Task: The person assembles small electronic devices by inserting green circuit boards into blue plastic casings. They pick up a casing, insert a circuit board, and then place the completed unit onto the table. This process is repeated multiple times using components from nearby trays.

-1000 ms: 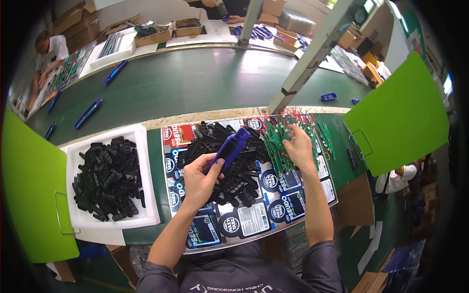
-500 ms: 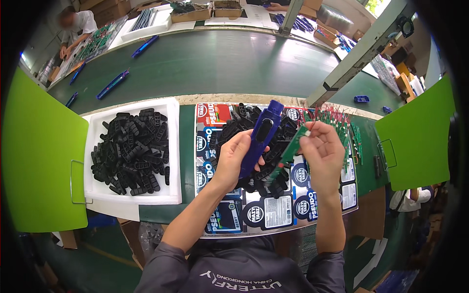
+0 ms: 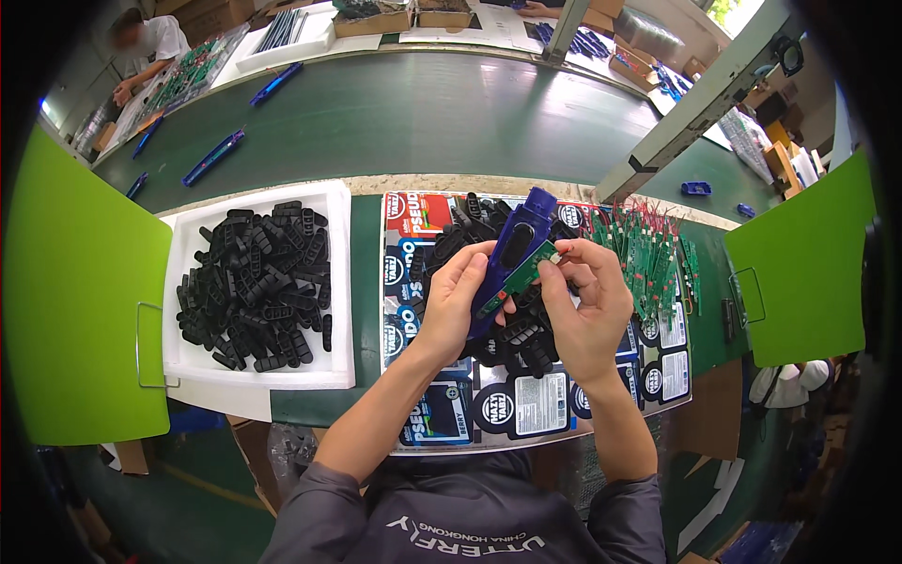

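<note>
My left hand (image 3: 453, 305) is closed round a long dark-blue plastic casing (image 3: 539, 205), which is held tilted above the printed sheet. An oval black piece (image 3: 516, 246) sits in the upper part of the casing. Between thumb and fingers of my right hand (image 3: 594, 305) is the white-connector end of a narrow green circuit board (image 3: 529, 270). The board slants along the casing's right side and overlaps it, its lower end near my left fingers; whether it is seated inside cannot be made out. Under both hands lies a heap of black button pads (image 3: 531, 355).
On the left stands a white foam tray (image 3: 340, 310) full of black pads (image 3: 254, 282). Several green boards with red wires (image 3: 644, 258) lie at the right. Beyond runs a green conveyor belt (image 3: 404, 122) carrying blue casings (image 3: 214, 158). A metal post (image 3: 695, 108) rises at right; a co-worker (image 3: 150, 56) sits far left.
My right hand has moved left with the circuit board, bringing it from beside the blue casing to up against it. My left hand keeps its hold with little movement.
</note>
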A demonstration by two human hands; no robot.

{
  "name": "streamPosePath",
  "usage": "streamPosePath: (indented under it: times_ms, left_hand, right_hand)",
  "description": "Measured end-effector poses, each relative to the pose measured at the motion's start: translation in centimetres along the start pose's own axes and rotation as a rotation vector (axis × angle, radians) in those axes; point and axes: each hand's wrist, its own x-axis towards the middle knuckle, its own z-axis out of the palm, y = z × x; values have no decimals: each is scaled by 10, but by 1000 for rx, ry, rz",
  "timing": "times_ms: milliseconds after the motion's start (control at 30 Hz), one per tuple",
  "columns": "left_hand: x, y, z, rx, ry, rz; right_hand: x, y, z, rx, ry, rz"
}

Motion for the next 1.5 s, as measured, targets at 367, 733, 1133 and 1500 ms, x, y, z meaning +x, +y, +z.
streamPosePath:
  times_ms: [367, 733, 1133, 1500]
  left_hand:
    - [1, 1, -1, 2, -2, 2]
    - [1, -1, -2, 20, -6, -4]
    - [1, -2, -2, 12, -3, -16]
    - [0, -4, -1, 25, -11, -31]
  right_hand:
    - [-4, 0, 2, -24, -38, -1]
    - [-3, 2, 0, 20, -64, 62]
    - [1, 2, -2, 2, -100, 116]
    - [8, -4, -5, -65, -150, 147]
